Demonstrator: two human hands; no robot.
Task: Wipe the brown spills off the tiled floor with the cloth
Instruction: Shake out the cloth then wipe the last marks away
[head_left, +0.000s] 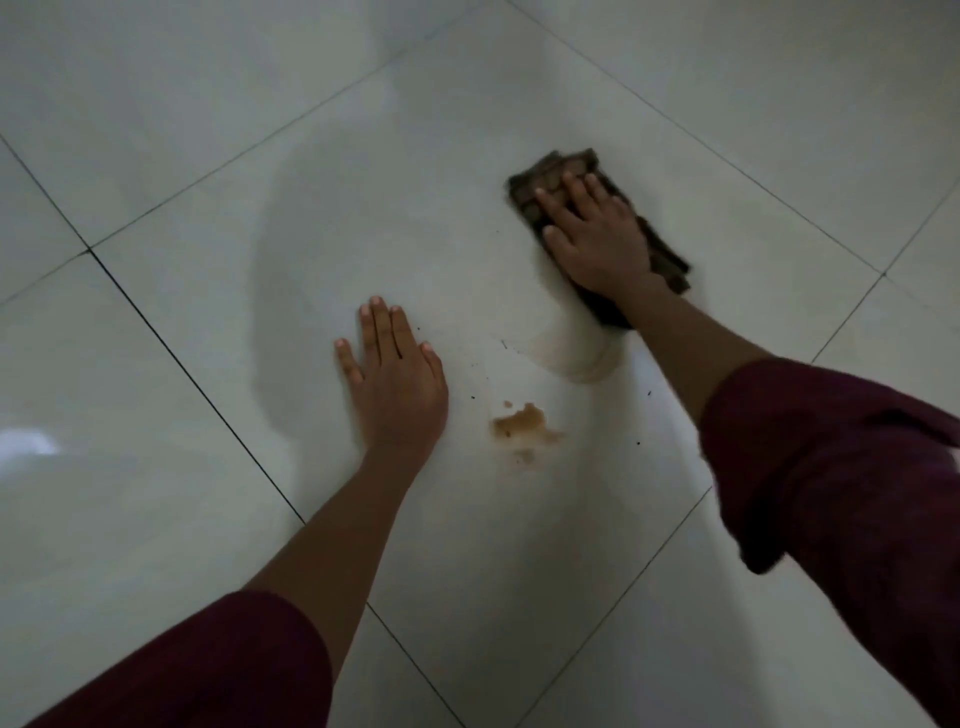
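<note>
We see right hand (597, 244) flat on cloth (670, 260), upper right of frame. Left hand (395, 374) flat on floor (156, 156), centre. Spill (524, 423) lies btw them, lower.

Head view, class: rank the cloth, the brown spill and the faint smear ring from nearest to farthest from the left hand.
Measured from the left hand:
1. Brown spill, just to its right, nearer the viewer.
2. Faint smear ring, further right.
3. Cloth, farthest, up right, under the right hand.

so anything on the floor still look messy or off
Yes. A brown spill sits unwiped between the left hand and the right hand, which presses the cloth farther away. A faint smear arc and dark specks lie nearby.
</note>
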